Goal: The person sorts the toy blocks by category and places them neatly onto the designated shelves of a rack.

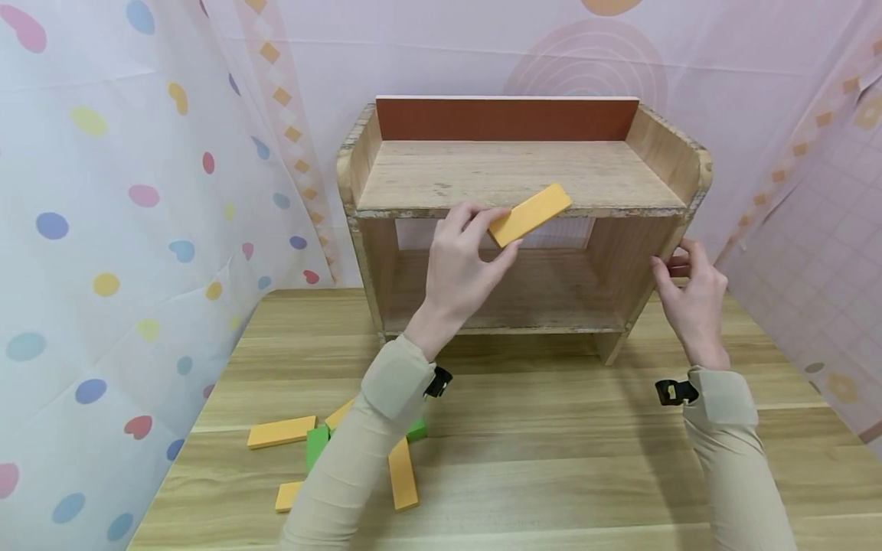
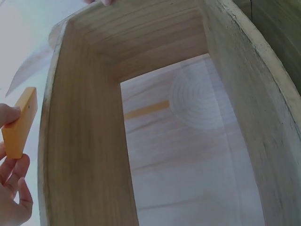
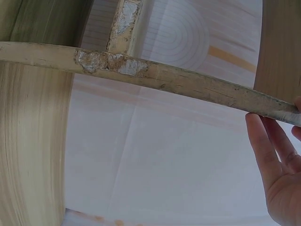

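Loose blocks [image 1: 281, 432] lie on the worktop [image 1: 524, 467] below the left grip [image 1: 462, 264], which clamps a yellow block [image 1: 534, 214] by one end, leaving the other free; beyond, the right grip [image 1: 692, 298] pinches the shelf [image 1: 517, 176] by its side, seemingly steadying it.

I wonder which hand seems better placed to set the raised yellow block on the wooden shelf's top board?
Probably the left hand: it pinches the yellow block near the front edge of the top board, while the right hand holds the right side panel and no block.
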Demonstrator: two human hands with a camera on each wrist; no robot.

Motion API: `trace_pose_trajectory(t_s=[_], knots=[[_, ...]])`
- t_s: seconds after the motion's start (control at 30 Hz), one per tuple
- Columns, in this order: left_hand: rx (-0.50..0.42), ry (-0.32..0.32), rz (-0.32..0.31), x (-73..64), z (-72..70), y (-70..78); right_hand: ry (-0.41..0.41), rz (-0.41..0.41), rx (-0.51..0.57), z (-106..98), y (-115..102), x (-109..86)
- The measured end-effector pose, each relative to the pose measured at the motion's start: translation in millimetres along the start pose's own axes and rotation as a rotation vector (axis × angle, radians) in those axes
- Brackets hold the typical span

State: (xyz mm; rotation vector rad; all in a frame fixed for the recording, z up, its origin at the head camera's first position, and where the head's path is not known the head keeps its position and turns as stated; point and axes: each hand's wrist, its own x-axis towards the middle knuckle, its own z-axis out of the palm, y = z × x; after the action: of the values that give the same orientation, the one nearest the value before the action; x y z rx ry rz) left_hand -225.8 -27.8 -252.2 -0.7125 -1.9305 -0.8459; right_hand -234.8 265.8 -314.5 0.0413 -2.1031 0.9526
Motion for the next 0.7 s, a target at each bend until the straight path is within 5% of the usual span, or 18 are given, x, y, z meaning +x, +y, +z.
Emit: trace_pose_trajectory(t_s=[0.7], knots=[[0.359, 0.102, 0.017, 23.3, 47.7, 17.2, 0.011, -0.023, 0.015, -0.3, 0.4, 0.0]])
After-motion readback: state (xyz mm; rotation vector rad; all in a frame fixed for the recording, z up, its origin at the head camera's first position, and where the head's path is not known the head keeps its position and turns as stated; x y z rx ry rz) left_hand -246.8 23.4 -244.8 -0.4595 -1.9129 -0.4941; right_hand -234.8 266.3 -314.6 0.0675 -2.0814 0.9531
